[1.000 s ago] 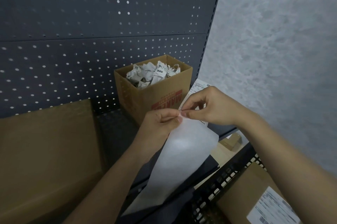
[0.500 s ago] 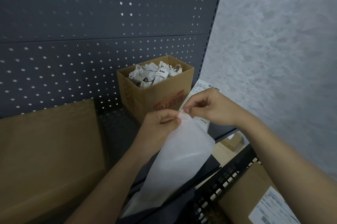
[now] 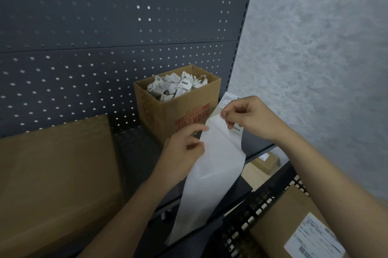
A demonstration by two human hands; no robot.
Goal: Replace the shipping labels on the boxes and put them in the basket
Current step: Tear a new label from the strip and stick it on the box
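A long white backing strip (image 3: 212,173) hangs down in front of me. My left hand (image 3: 182,152) pinches its left edge. My right hand (image 3: 249,119) pinches the printed shipping label (image 3: 227,100) at its top corner, where the label has lifted away from the strip. At the lower right, a black mesh basket (image 3: 252,213) holds a brown box (image 3: 289,220) with a white label (image 3: 315,238) stuck on it.
An open carton (image 3: 178,110) full of crumpled old labels stands on the dark shelf (image 3: 134,152) against the pegboard. A large plain cardboard box (image 3: 54,173) fills the left. Another small labelled box (image 3: 266,161) lies lower down past the shelf edge. A grey wall is at the right.
My hands have drawn apart: the right one has lifted the label up and away while the left keeps the strip, so more of the label has peeled off.
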